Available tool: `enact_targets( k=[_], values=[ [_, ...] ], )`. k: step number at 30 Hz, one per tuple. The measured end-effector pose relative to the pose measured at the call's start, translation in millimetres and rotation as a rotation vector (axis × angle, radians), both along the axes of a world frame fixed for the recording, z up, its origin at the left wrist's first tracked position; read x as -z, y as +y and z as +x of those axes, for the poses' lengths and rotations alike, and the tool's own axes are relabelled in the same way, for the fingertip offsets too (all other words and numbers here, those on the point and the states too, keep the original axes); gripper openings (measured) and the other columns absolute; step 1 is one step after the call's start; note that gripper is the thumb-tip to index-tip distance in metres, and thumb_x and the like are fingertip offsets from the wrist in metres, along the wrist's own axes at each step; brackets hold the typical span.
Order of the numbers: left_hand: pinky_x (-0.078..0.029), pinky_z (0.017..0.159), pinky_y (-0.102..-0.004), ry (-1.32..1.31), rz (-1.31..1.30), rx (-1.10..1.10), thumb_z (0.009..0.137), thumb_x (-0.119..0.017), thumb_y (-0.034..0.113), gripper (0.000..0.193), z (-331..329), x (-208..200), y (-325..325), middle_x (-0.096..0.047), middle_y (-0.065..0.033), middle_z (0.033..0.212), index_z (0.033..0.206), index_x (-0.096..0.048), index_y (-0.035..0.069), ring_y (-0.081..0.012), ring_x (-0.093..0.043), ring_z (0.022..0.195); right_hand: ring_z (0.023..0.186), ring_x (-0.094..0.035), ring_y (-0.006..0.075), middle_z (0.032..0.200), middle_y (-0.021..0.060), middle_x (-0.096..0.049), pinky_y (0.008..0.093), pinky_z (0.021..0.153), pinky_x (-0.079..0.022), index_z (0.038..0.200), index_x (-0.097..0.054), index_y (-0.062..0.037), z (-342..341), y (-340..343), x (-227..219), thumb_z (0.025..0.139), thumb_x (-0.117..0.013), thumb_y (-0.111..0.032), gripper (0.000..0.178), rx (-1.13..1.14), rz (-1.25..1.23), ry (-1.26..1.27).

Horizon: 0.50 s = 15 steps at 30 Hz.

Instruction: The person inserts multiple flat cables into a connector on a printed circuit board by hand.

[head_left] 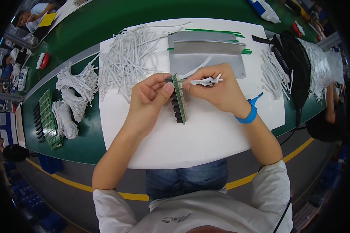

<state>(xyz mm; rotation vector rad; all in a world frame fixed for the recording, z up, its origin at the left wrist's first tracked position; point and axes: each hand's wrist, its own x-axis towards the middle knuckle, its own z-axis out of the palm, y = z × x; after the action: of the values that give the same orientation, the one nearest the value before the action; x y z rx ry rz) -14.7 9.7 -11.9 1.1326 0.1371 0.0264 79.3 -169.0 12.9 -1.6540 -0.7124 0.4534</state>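
Nearest, above the white sheet [190,145]: green circuit board [181,101], long side running toward the body, pinched near its far end between left hand [149,97] thumb and fingers. Right hand [217,89] thumb and forefinger close together at that end, exact contact hidden; white leads [200,82] among its curled fingers. Probably a lead being fitted; next move likely calls for a steady board and straight push. Farther: white cable heap [132,54], grey metal plate [212,47].
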Motion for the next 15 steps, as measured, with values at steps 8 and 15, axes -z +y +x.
enact_targets(
  k=[8, 15],
  values=[
    [-0.047, 0.081, -0.021, 0.07, -0.047, 0.014, 0.094, -0.059, 0.009, 0.023, -4.2, -0.5, -1.2, -0.066, -0.0065, 0.099, 0.113, -0.058, -0.004, -0.0084, -0.06, 0.088, 0.063, -0.054, 0.0028, 0.07, 0.0009, -0.065, 0.0169, 0.057, -0.043, 0.082, -0.072, 0.0017, -2.2, 0.8, 0.3, 0.079, -0.072, -0.009, 0.011, -0.011, 0.007, 0.101],
    [-0.048, 0.081, -0.0216, 0.096, -0.108, 0.02, 0.094, -0.059, 0.01, 0.025, -3.7, -1.0, -1.8, -0.067, -0.0067, 0.098, 0.115, -0.058, -0.003, -0.0087, -0.061, 0.086, 0.059, -0.05, 0.003, 0.064, -0.0006, -0.06, 0.0189, 0.051, -0.038, 0.08, -0.07, 0.0024, -2.1, 2.3, -2.3, 0.079, -0.073, -0.011, 0.013, 0.011, -0.039, 0.076]
  ],
)
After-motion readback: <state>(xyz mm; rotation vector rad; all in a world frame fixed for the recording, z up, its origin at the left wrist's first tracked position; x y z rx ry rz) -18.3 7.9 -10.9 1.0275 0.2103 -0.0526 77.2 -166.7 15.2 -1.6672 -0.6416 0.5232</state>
